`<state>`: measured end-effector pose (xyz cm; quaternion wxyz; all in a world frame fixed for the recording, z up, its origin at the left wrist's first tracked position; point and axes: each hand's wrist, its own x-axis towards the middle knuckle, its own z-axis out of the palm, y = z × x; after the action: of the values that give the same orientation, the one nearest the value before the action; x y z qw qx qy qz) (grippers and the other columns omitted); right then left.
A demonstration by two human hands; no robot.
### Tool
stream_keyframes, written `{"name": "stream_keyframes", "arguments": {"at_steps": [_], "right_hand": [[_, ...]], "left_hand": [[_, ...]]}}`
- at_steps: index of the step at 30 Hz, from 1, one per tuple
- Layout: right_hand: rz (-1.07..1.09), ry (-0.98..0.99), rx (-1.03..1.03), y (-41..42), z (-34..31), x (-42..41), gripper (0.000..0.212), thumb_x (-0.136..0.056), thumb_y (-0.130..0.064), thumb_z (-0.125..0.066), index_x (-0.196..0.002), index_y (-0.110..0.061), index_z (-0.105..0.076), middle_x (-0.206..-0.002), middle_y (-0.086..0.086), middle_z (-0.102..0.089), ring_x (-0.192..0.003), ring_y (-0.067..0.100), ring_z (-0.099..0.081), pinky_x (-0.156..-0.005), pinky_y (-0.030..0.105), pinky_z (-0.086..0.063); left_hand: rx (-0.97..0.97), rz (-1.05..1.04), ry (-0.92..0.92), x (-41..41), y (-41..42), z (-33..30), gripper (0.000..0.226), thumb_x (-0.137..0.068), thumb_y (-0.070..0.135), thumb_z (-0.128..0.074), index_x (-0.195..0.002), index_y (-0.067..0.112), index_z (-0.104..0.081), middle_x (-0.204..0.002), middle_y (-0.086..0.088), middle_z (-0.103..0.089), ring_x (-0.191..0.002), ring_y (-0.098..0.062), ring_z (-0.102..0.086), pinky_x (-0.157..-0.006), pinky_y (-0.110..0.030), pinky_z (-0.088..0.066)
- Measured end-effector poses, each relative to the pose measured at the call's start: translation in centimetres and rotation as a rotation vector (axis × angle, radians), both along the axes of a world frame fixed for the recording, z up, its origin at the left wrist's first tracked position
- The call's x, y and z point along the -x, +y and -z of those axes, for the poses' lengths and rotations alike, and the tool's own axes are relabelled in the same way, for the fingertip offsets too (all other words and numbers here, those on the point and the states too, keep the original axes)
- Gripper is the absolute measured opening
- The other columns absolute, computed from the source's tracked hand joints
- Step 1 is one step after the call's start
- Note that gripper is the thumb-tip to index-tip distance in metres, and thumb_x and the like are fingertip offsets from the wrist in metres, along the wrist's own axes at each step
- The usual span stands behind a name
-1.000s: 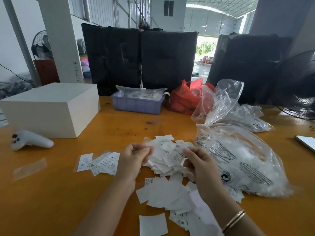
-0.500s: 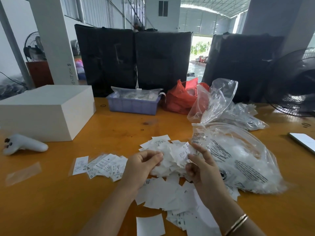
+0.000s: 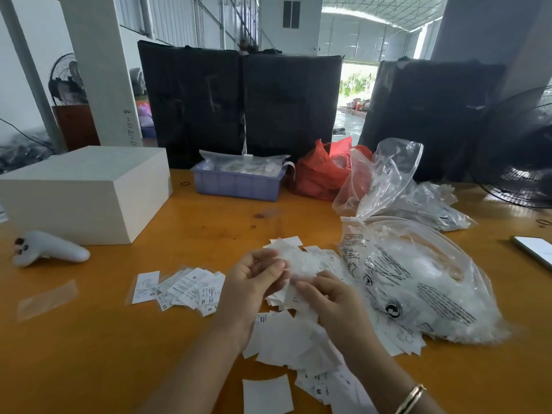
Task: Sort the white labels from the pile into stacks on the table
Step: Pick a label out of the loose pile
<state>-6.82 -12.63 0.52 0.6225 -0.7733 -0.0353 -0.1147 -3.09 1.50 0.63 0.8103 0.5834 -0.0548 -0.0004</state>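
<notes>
Over the pile of white labels (image 3: pixel 301 264) on the bench (image 3: pixel 89 339), the left hand (image 3: pixel 252 289) and right hand (image 3: pixel 328 300) meet, fingers curled, pinching blurry labels.

both hands, left hand (image 3: pixel 254 282) and right hand (image 3: pixel 325 297), pinch labels over the label pile (image 3: pixel 301 264) on the orange bench (image 3: pixel 89 339).

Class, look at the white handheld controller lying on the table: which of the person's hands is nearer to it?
Left. The left hand is over the label pile, right of the controller; the right hand lies farther right.
</notes>
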Motion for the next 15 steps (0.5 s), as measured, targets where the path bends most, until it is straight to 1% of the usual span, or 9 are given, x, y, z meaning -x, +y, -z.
{"name": "stream_keyframes", "arguments": {"at_steps": [1,3,4,5,8,9,11,13,15], "right_hand": [[0.011,0.013,-0.059,-0.2,0.0,-0.1,0.013,-0.083,-0.033,-0.066,-0.076,-0.034,-0.077,-0.075,-0.009,-0.064,-0.065,0.004,-0.057,-0.061,0.016,-0.046],[0.016,0.054,-0.172,-0.6,0.0,-0.2,0.012,-0.082,-0.026,-0.068,-0.077,-0.03,-0.078,-0.082,-0.002,-0.069,-0.078,0.017,-0.065,-0.074,0.032,-0.053],[0.013,0.073,-0.209,-0.8,-0.2,-0.2,0.01,-0.081,-0.027,-0.069,-0.076,-0.027,-0.078,-0.083,0.003,-0.07,-0.078,0.022,-0.065,-0.075,0.037,-0.054],[0.007,0.089,-0.225,-1.0,-0.3,-0.1,0.01,-0.079,-0.029,-0.07,-0.073,-0.025,-0.077,-0.081,0.007,-0.068,-0.074,0.024,-0.064,-0.073,0.039,-0.054],[0.025,0.105,-0.211,-1.4,-0.4,0.0,0.022,-0.066,-0.044,-0.073,-0.063,-0.022,-0.071,-0.072,0.011,-0.062,-0.064,0.022,-0.057,-0.063,0.038,-0.048],[0.029,0.099,-0.195,-1.4,-0.4,-0.1,0.027,-0.061,-0.049,-0.073,-0.062,-0.022,-0.07,-0.071,0.01,-0.062,-0.064,0.023,-0.056,-0.063,0.038,-0.046],[0.03,0.073,-0.144,-1.5,-0.4,-0.1,0.036,-0.053,-0.056,-0.071,-0.063,-0.022,-0.07,-0.068,0.004,-0.064,-0.063,0.02,-0.057,-0.062,0.034,-0.047],[0.019,0.033,-0.077,-1.5,-0.3,-0.2,0.039,-0.053,-0.059,-0.07,-0.064,-0.022,-0.072,-0.067,-0.002,-0.065,-0.063,0.016,-0.058,-0.061,0.031,-0.048],[-0.006,0.002,-0.042,-1.6,-0.2,-0.3,0.04,-0.055,-0.059,-0.069,-0.066,-0.021,-0.073,-0.07,-0.001,-0.064,-0.063,0.015,-0.058,-0.06,0.028,-0.049]], "left_hand": [[-0.016,0.018,-0.004,0.0,0.0,0.0,0.023,-0.084,0.01,-0.068,-0.105,0.016,-0.063,-0.088,-0.005,-0.075,-0.085,-0.018,-0.073,-0.066,-0.017,-0.054],[-0.077,0.068,-0.012,-0.1,0.2,0.0,0.025,-0.087,0.01,-0.065,-0.11,0.021,-0.06,-0.09,-0.004,-0.076,-0.086,-0.016,-0.072,-0.067,-0.017,-0.054],[-0.108,0.103,-0.012,-0.1,0.3,0.0,0.026,-0.089,0.01,-0.063,-0.111,0.023,-0.06,-0.091,-0.003,-0.076,-0.086,-0.014,-0.072,-0.067,-0.018,-0.054],[-0.137,0.141,-0.007,-0.1,0.4,0.0,0.025,-0.09,0.011,-0.061,-0.112,0.024,-0.061,-0.091,-0.001,-0.075,-0.084,-0.013,-0.071,-0.069,-0.02,-0.053],[-0.152,0.239,0.029,0.1,0.5,-0.2,0.023,-0.089,0.021,-0.062,-0.111,0.023,-0.066,-0.088,0.002,-0.074,-0.077,-0.009,-0.067,-0.071,-0.025,-0.048],[-0.143,0.264,0.037,0.1,0.5,-0.3,0.027,-0.085,0.027,-0.065,-0.112,0.024,-0.065,-0.087,0.002,-0.073,-0.077,-0.008,-0.065,-0.071,-0.025,-0.048],[-0.156,0.292,0.035,0.2,0.5,-0.3,0.044,-0.074,0.038,-0.069,-0.115,0.027,-0.063,-0.087,0.002,-0.072,-0.078,-0.008,-0.065,-0.071,-0.025,-0.049],[-0.159,0.311,0.022,0.2,0.6,-0.2,0.053,-0.067,0.036,-0.074,-0.118,0.027,-0.06,-0.083,0.001,-0.07,-0.076,-0.009,-0.064,-0.07,-0.026,-0.05],[-0.124,0.33,0.021,0.2,0.5,0.0,0.052,-0.067,0.027,-0.077,-0.117,0.025,-0.061,-0.077,0.0,-0.065,-0.072,-0.01,-0.062,-0.067,-0.027,-0.048]]}}
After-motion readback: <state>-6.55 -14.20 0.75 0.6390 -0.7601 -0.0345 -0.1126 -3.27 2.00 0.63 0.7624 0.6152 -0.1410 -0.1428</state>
